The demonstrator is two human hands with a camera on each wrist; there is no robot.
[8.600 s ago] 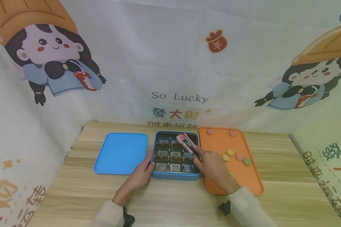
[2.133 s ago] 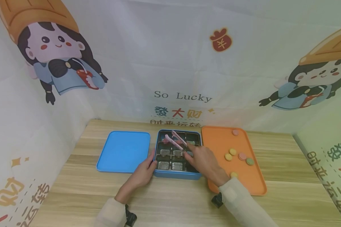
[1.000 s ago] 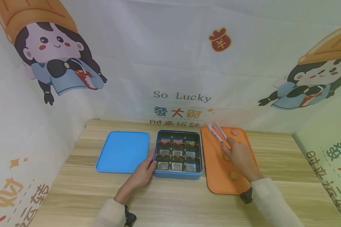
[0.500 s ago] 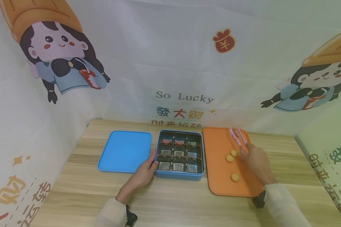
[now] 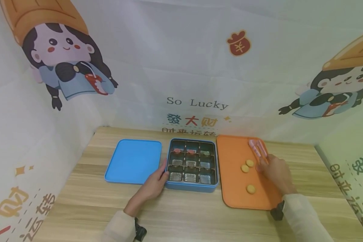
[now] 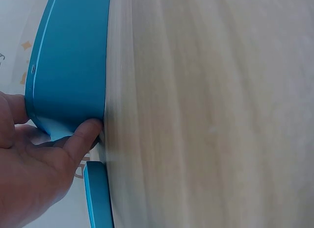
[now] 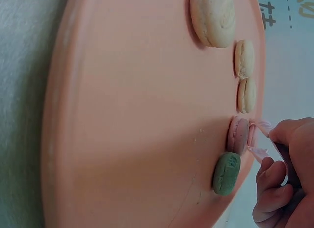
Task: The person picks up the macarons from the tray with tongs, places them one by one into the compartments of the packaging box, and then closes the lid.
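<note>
My left hand [image 5: 152,185] grips the left side of a blue box [image 5: 190,187]; in the left wrist view its thumb and fingers clasp the box's wall. Clear compartments divide the box, and the back row holds two pink macarons [image 5: 191,152] and a green macaron [image 5: 205,153]. My right hand [image 5: 276,173] holds pink tongs [image 5: 263,148] over the far right of an orange tray [image 5: 234,195]. The tong tips straddle a pink macaron [image 7: 252,135] at the tray's back. In the right wrist view, another pink macaron [image 7: 237,135] and a green macaron [image 7: 226,174] sit nearer.
Three yellow macarons [image 5: 250,189] lie on the tray, left of my right hand. A flat blue lid [image 5: 133,161] rests on the wooden table [image 5: 181,215] left of the box. A printed cloth [image 5: 181,67] hangs behind the table.
Earlier the tongs carried a pink macaron over the box; now pinks sit in two back compartments. My right hand has moved right to the tray, tongs lowered around another pink. Left hand stays.
</note>
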